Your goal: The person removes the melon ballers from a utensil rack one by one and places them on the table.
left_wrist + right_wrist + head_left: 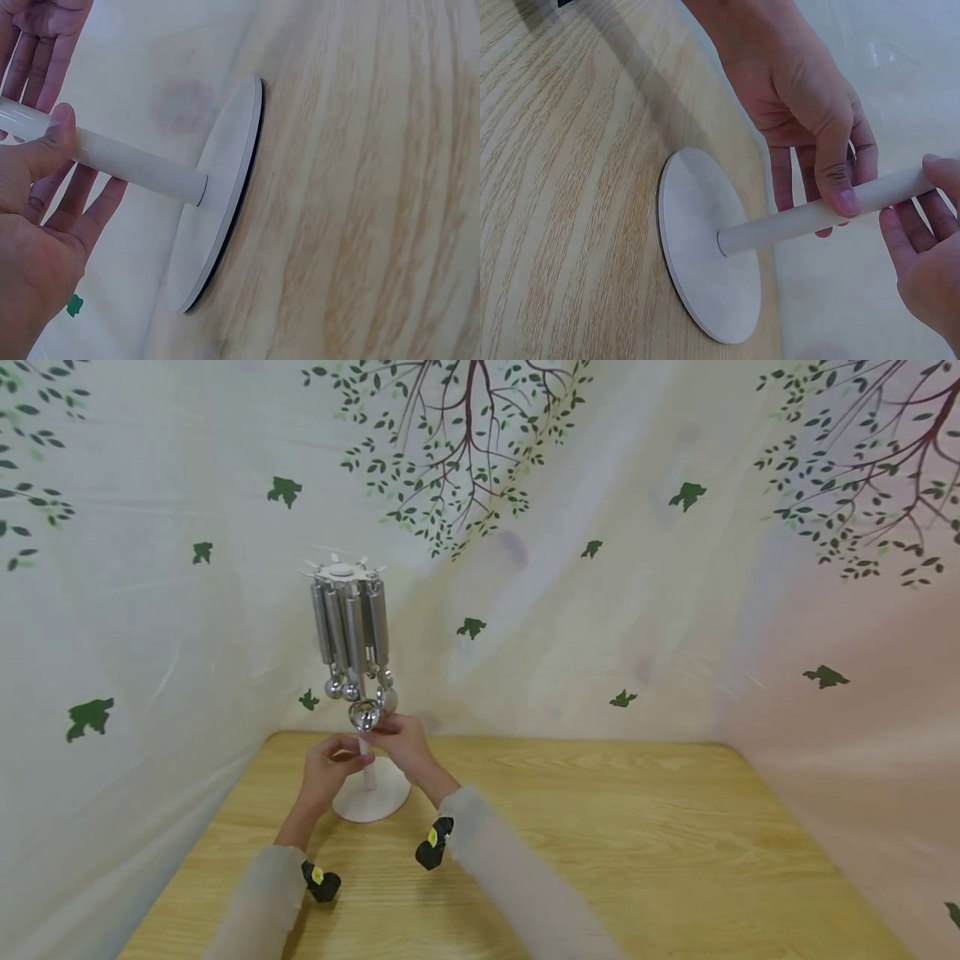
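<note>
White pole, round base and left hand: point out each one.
White pole [142, 168], left wrist view: its bare lower stretch.
Round base [696, 256], right wrist view: its bare upper face.
Left hand [324, 774], head view: middle of the hand.

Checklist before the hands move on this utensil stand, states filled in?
1. Base flat on table: ok.
2. Left hand holding pole, thumb and fingers on opposite sides: ok.
3. Right hand on pole, above left: ok.
4. Right hand clear of hanging utensils: cannot tell; they overlap in head view.
5. Pole-to-base joint tight: cannot tell; seam visible, tightness isn't.
</note>
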### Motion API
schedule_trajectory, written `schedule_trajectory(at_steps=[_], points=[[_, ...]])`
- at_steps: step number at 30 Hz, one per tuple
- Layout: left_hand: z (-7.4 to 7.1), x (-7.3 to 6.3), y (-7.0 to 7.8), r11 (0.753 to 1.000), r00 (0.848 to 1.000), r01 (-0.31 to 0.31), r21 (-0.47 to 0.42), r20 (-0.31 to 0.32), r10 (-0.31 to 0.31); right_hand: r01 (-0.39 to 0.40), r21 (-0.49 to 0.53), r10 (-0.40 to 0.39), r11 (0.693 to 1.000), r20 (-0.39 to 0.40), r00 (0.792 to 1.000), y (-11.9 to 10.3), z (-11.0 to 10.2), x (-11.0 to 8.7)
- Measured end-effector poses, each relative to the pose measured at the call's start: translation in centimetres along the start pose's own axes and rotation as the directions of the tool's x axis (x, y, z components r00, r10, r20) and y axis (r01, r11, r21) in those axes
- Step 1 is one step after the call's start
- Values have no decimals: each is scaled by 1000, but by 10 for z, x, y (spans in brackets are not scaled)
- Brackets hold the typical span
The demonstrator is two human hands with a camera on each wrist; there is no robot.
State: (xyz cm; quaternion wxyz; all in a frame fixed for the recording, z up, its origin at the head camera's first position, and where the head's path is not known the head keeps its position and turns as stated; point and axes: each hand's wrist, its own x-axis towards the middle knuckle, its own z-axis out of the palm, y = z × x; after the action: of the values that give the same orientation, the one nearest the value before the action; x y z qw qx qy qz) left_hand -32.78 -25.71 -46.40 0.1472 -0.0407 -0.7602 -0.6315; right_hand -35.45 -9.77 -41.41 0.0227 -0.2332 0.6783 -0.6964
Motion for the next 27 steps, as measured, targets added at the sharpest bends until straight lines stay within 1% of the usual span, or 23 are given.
schedule_trajectory(at_steps=[3,7,14,20,22,27], points=[[5,-2,2,1000,1000,18,-10,15,-18,3,-12,-3,1000,-33,999,1,-3,0],[10,-3,4,999,999,33,-12,36,-32,0,-41,-3,999,-57,998,1,-9,-1],[19,1,5,998,997,11,-55,73,-7,27,-64,-34,998,-116,993,-2,-18,-7],[27,-2,7,996,990,13,-86,143,-1,19,-114,-40,993,-182,983,-2,-28,-15],[30,-2,8,996,987,5,-88,158,9,23,-128,-47,992,-187,981,-2,-32,-19],[40,-2,8,996,979,-29,-89,200,47,72,-130,-94,989,-176,980,-3,-42,-27]])
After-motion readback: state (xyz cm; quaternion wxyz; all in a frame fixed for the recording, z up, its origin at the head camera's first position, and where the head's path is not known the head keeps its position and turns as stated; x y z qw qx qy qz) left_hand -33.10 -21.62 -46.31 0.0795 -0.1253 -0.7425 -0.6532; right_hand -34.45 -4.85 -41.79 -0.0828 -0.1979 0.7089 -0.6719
